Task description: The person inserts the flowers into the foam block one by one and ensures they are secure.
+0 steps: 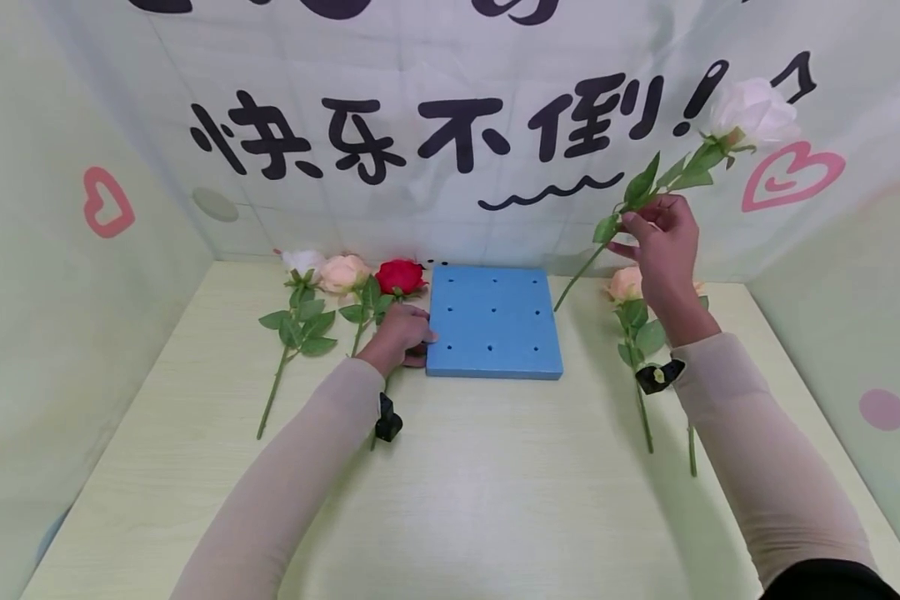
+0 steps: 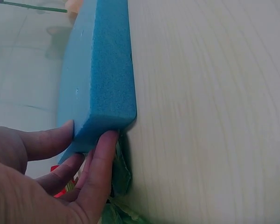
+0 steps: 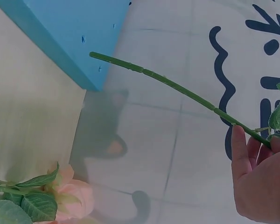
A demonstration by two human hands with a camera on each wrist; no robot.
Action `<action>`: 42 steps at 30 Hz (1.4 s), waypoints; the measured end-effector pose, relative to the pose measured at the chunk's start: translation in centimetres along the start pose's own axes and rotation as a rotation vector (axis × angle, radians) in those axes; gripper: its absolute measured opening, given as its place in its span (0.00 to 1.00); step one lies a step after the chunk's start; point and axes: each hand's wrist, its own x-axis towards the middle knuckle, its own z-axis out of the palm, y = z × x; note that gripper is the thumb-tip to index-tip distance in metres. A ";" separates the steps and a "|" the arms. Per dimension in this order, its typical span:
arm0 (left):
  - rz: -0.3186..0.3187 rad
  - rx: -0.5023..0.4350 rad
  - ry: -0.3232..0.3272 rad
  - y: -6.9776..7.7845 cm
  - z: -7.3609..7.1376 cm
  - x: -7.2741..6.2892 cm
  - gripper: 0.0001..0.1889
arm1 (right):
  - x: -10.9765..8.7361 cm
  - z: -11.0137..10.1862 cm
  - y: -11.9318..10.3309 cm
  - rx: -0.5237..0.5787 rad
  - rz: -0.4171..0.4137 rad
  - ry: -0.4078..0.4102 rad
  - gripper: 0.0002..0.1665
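Observation:
Up at the right, my right hand [image 1: 667, 246] pinches the stem of a white rose [image 1: 753, 112] between thumb and fingers, bloom pointing up and right. The bare lower stem [image 3: 168, 83] slants down toward the blue foam block [image 1: 513, 329], its cut tip near the block's right edge; whether it touches is unclear. The block lies flat on the table, with several small holes in rows on its top. At the block's left edge, my left hand [image 1: 403, 333] holds it, thumb [image 2: 51, 142] on the top face and fingers against the side.
Left of the block lie a white rose [image 1: 302, 262], a peach rose [image 1: 343, 273] and a red rose [image 1: 401, 277]. Peach roses [image 1: 625, 284] lie on the right, partly behind my right arm. A printed white cloth [image 1: 435, 208] hangs at the table's back.

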 end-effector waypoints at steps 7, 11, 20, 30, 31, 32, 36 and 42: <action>-0.024 -0.017 -0.002 -0.1 0.0 0.1 0.28 | 1.4 0.9 0.7 0.014 -0.034 0.012 0.12; -0.021 -0.022 -0.006 -0.1 0.0 0.0 0.29 | 2.0 1.4 1.3 0.036 -0.048 0.019 0.12; -0.013 -0.021 0.003 -0.2 0.1 0.3 0.28 | 2.9 2.6 2.4 0.036 -0.052 0.025 0.13; -0.019 -0.014 0.008 0.0 0.0 0.2 0.28 | 3.7 3.6 3.4 -0.023 -0.055 0.008 0.12; -0.016 -0.017 0.006 0.0 -0.1 0.2 0.28 | 3.7 3.7 3.5 -0.028 -0.054 0.006 0.11; -0.011 -0.023 0.003 -0.1 -0.1 0.1 0.28 | 3.7 3.7 3.5 -0.043 -0.054 0.004 0.11; 0.008 -0.055 -0.014 -0.2 -0.2 0.1 0.28 | 3.7 3.8 3.8 -0.059 -0.041 -0.004 0.10; 0.014 -0.066 -0.027 -0.2 -0.3 -0.2 0.28 | 3.6 3.9 4.4 -0.061 -0.010 -0.015 0.10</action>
